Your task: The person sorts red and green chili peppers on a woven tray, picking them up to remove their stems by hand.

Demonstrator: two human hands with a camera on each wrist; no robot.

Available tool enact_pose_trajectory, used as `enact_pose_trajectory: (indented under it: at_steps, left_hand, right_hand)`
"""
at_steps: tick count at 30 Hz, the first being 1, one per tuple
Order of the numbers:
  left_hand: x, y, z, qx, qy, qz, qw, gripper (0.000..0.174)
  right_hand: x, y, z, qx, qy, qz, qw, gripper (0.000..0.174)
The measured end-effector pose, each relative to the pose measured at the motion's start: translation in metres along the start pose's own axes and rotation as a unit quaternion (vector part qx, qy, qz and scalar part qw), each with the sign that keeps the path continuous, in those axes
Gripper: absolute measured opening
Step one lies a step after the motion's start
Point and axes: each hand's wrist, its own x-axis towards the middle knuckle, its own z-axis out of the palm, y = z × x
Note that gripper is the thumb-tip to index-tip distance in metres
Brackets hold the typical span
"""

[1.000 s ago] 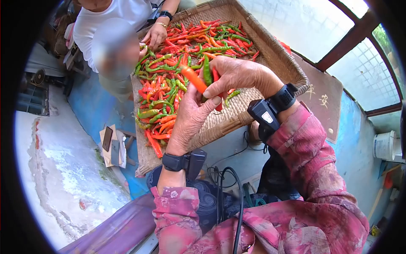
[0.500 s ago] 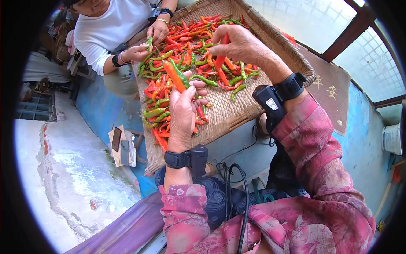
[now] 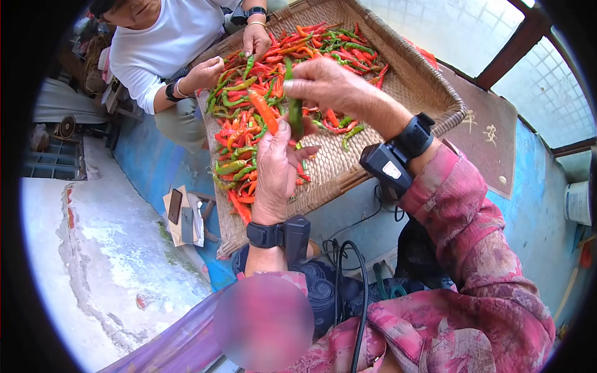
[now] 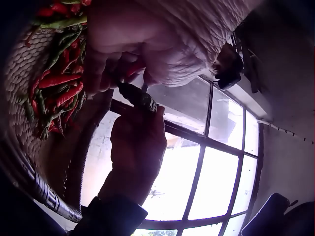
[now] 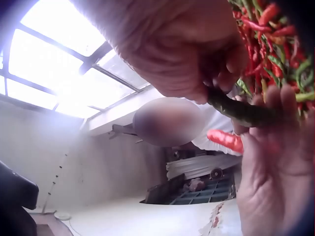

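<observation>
My left hand (image 3: pixel 273 174) holds an orange-red chili pepper (image 3: pixel 263 112) by its lower end, the thumb lying against it. My right hand (image 3: pixel 333 87) pinches a dark green chili pepper (image 3: pixel 295 112) by its upper end. That green chili points down to the left hand's fingers, as the right wrist view also shows. Beneath both hands spreads a heap of red, orange and green chili peppers (image 3: pixel 239 140) in a wide woven tray (image 3: pixel 336 163). From the left wrist, the green chili (image 4: pixel 138 97) spans the space between the two hands.
Across the tray another person in a white top (image 3: pixel 155 50) handles a green chili (image 3: pixel 249 64). The tray's raised rim (image 3: pixel 429 87) runs along the right. Black cables (image 3: pixel 357 280) hang by the lap. Two phones (image 3: pixel 176 205) lie on a stand at left.
Half a second ago my right hand held a red chili over the heap; now it is back by the left hand, pinching the green chili. The orange-red one stays in my left hand.
</observation>
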Motion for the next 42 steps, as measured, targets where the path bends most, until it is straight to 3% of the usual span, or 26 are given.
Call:
enact_pose_trajectory:
  at_steps: [1, 3, 4, 8, 10, 11, 13, 15, 17, 19, 21, 23, 25, 26, 27, 29, 31, 33, 35, 36, 37, 42]
  left_hand:
    - [0.002, 0.0, -0.001, 0.0, 0.0, 0.0, 1.0, 0.038]
    - [0.005, -0.002, -0.005, 0.054, 0.115, 0.026, 0.992, 0.039]
    - [0.006, -0.004, -0.008, 0.043, 0.131, 0.033, 0.99, 0.04]
    - [0.003, 0.0, -0.01, 0.006, 0.115, 0.039, 0.993, 0.037]
    - [0.003, -0.003, -0.013, 0.033, 0.073, 0.036, 0.996, 0.037]
    - [0.003, -0.004, -0.015, 0.06, 0.031, 0.034, 0.997, 0.037]
    - [0.002, -0.004, -0.005, 0.081, 0.044, 0.026, 0.995, 0.038]
    - [-0.001, -0.003, -0.002, 0.151, -0.002, -0.025, 0.988, 0.039]
    - [-0.004, 0.0, 0.006, 0.166, 0.004, -0.055, 0.985, 0.039]
    - [-0.004, -0.003, 0.007, 0.181, 0.003, -0.053, 0.982, 0.036]
    - [-0.002, 0.0, 0.005, 0.193, 0.009, -0.036, 0.981, 0.033]
    - [0.001, 0.003, -0.003, 0.204, 0.018, -0.019, 0.979, 0.029]
    - [0.003, 0.006, -0.015, 0.159, 0.087, 0.048, 0.982, 0.024]
    - [0.003, 0.009, -0.02, 0.134, 0.097, 0.066, 0.984, 0.022]
    - [0.003, 0.014, -0.025, 0.109, 0.107, 0.084, 0.985, 0.02]
    - [0.001, 0.023, -0.029, 0.095, 0.119, 0.09, 0.984, 0.018]
    - [0.0, 0.028, -0.031, 0.072, 0.138, 0.096, 0.983, 0.018]
    - [-0.003, 0.032, -0.029, 0.063, 0.143, 0.094, 0.983, 0.017]
    - [-0.004, 0.035, -0.028, 0.058, 0.141, 0.097, 0.984, 0.016]
    - [-0.004, 0.035, -0.028, 0.059, 0.142, 0.098, 0.983, 0.017]
    - [-0.004, 0.036, -0.029, 0.058, 0.145, 0.099, 0.983, 0.017]
    - [-0.004, 0.039, -0.03, 0.057, 0.141, 0.11, 0.982, 0.017]
  right_hand:
    - [0.003, 0.004, -0.006, 0.012, 0.022, 0.016, 1.0, 0.033]
    - [0.005, 0.005, -0.019, -0.085, 0.074, -0.002, 0.994, 0.033]
    - [0.006, 0.008, -0.023, -0.113, 0.135, -0.02, 0.984, 0.033]
    - [0.006, 0.015, -0.03, -0.163, 0.2, -0.011, 0.966, 0.031]
    - [0.007, 0.019, -0.028, -0.345, 0.259, -0.074, 0.899, 0.032]
    - [0.007, 0.021, -0.027, -0.345, 0.259, -0.074, 0.899, 0.032]
    - [0.003, 0.01, -0.016, -0.114, 0.035, -0.06, 0.991, 0.034]
    - [-0.003, -0.001, -0.004, -0.091, -0.082, -0.076, 0.99, 0.033]
    - [-0.006, -0.01, 0.003, -0.1, -0.113, 0.006, 0.988, 0.032]
    - [-0.003, -0.005, 0.005, -0.1, -0.099, -0.02, 0.99, 0.031]
    - [0.0, -0.003, 0.003, 0.054, -0.025, 0.018, 0.998, 0.03]
    - [0.011, 0.01, -0.005, 0.076, 0.045, 0.051, 0.995, 0.032]
    - [0.018, 0.016, -0.012, -0.01, 0.137, 0.028, 0.99, 0.03]
    - [0.018, 0.019, -0.019, -0.153, 0.157, 0.014, 0.976, 0.026]
    - [0.018, 0.026, -0.02, -0.153, 0.156, 0.014, 0.976, 0.026]
    - [0.024, 0.05, -0.013, -0.413, 0.223, -0.021, 0.883, 0.026]
    - [0.027, 0.059, -0.003, -0.428, 0.199, -0.001, 0.881, 0.02]
    - [0.025, 0.068, 0.01, -0.477, -0.066, -0.002, 0.876, 0.022]
    - [0.02, 0.074, 0.018, -0.428, -0.259, 0.014, 0.866, 0.029]
    - [0.017, 0.079, 0.024, -0.432, -0.273, 0.039, 0.859, 0.037]
    - [0.01, 0.086, 0.03, -0.454, -0.222, -0.019, 0.862, 0.034]
    - [0.006, 0.094, 0.046, -0.496, -0.218, -0.042, 0.839, 0.04]
